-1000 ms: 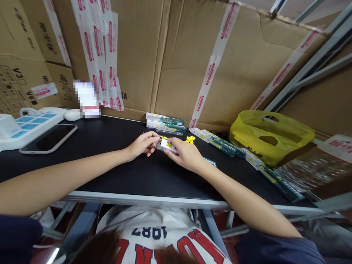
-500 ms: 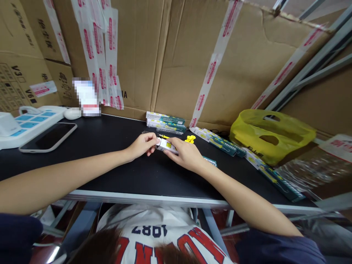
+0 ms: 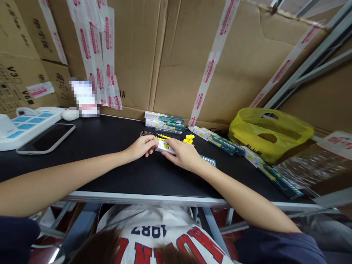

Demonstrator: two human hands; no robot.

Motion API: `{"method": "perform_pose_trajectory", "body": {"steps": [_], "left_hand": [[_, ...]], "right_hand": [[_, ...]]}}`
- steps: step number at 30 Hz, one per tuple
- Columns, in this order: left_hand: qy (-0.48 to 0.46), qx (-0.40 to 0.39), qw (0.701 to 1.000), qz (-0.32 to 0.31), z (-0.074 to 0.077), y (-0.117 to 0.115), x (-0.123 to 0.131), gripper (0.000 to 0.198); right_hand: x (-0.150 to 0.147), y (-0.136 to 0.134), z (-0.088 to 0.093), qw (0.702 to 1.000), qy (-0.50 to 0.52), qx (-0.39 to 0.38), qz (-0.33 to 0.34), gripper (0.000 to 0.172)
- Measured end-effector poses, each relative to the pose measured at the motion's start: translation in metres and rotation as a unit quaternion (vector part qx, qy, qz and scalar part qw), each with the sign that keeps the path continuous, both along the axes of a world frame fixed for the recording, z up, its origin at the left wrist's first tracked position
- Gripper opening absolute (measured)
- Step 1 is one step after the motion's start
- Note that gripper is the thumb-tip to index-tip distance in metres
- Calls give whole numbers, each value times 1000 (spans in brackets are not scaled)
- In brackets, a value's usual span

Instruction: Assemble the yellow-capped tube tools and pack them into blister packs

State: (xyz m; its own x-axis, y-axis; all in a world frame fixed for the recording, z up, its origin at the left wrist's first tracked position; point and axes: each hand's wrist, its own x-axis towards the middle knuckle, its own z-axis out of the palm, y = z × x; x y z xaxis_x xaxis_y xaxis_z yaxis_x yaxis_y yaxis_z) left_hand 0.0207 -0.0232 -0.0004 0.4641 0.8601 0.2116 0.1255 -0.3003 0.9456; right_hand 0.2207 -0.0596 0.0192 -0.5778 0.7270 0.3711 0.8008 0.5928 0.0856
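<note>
Both my hands meet at the middle of a black table (image 3: 110, 172). My left hand (image 3: 141, 146) pinches the left end of a small white packet with a yellow label (image 3: 164, 146). My right hand (image 3: 183, 154) is closed over the packet's right end and rests on the table. A thin yellow tool (image 3: 165, 137) lies just behind the packet, and a small yellow plastic piece (image 3: 189, 139) sits beside it. A wire clip (image 3: 145, 133) lies behind my left hand.
Teal and white packaged boxes (image 3: 165, 123) lie along the cardboard wall (image 3: 178, 58), with more (image 3: 220, 141) running to the right. A yellow plastic bag (image 3: 271, 134) is at the right. A phone (image 3: 45, 137) and a white device with blue keys (image 3: 27, 123) are at the left.
Both hands stay on the packet with only a small shift of it. The thin yellow tool now shows more fully behind the packet.
</note>
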Motion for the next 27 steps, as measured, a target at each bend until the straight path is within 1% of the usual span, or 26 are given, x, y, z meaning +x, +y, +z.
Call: {"method": "perform_pose_trajectory", "body": {"steps": [3, 5, 8, 11, 12, 14, 16, 18, 19, 20, 21, 22, 23, 24, 25, 27], "left_hand": [[27, 68, 997, 22, -3, 1, -1, 27], [24, 73, 997, 21, -5, 1, 0, 31], [23, 0, 1000, 3, -6, 0, 1, 39], [22, -69, 997, 11, -5, 0, 1, 41], [18, -85, 996, 22, -4, 0, 1, 41], [11, -109, 993, 48, -2, 2, -1, 41], [4, -130, 989, 69, 0, 3, -3, 40], [-4, -143, 987, 78, 2, 4, -4, 39], [-8, -146, 986, 80, 3, 4, -4, 39], [-11, -149, 985, 82, 4, 4, -4, 40], [-13, -151, 985, 84, 5, 4, -4, 41], [-14, -153, 984, 87, 5, 4, -4, 41], [-14, -155, 984, 88, 6, 4, -3, 42], [-14, -155, 984, 89, 6, 3, -3, 42], [-13, -156, 984, 90, 5, 3, -2, 41], [-12, -156, 983, 91, 5, 3, -3, 39]], "right_hand": [[1, 1, -1, 1000, -7, -5, 9, 36], [0, 2, -3, 1000, -13, -10, 19, 36], [-2, 1, -7, 999, -20, -17, 28, 36], [-4, 0, -4, 999, -22, -15, 32, 40], [-2, -1, 1, 999, -21, -13, 27, 44], [7, -1, 17, 1000, -12, -15, 1, 50], [26, 0, 37, 999, 9, -32, -30, 41], [53, 2, 55, 994, 24, -65, -82, 35], [69, 2, 60, 989, 32, -99, -108, 33], [83, 2, 61, 977, 46, -159, -137, 32], [97, 1, 59, 955, 69, -238, -165, 31], [108, 0, 53, 926, 96, -318, -182, 30], [117, -3, 45, 896, 131, -383, -181, 30], [122, -5, 35, 873, 172, -425, -165, 30], [125, -8, 24, 861, 215, -435, -153, 31], [124, -13, 6, 850, 284, -419, -146, 31]]}}
